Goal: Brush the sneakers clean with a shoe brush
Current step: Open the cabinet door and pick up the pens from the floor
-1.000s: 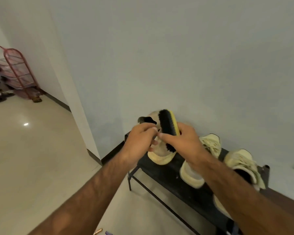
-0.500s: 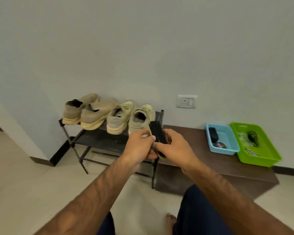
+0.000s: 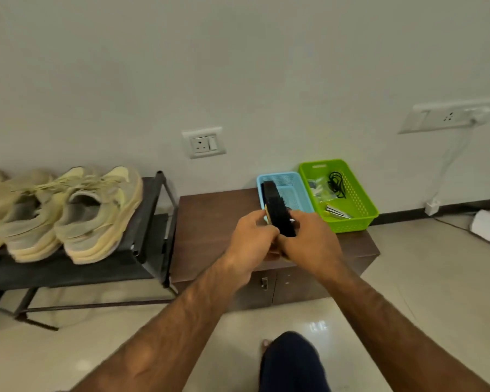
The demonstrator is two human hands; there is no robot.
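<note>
A black-bristled shoe brush (image 3: 277,207) with a yellow back stands on edge between both hands, over the low brown cabinet (image 3: 210,222). My left hand (image 3: 252,239) grips its left side and my right hand (image 3: 311,241) grips its right side. The brush's far end reaches over the blue basket (image 3: 292,188). Pale yellow sneakers (image 3: 96,213) sit side by side on the black shoe rack (image 3: 150,210) at the left, apart from the hands.
A green basket (image 3: 351,193) with a black cord and small items stands to the right of the blue one. Wall sockets (image 3: 204,142) are above the cabinet. My knee (image 3: 292,363) shows at the bottom. Glossy tiled floor (image 3: 436,278) lies all around.
The view has swung right from the shoe rack to the cabinet. Both hands carried the brush rightward, away from the sneakers and up to the blue basket.
</note>
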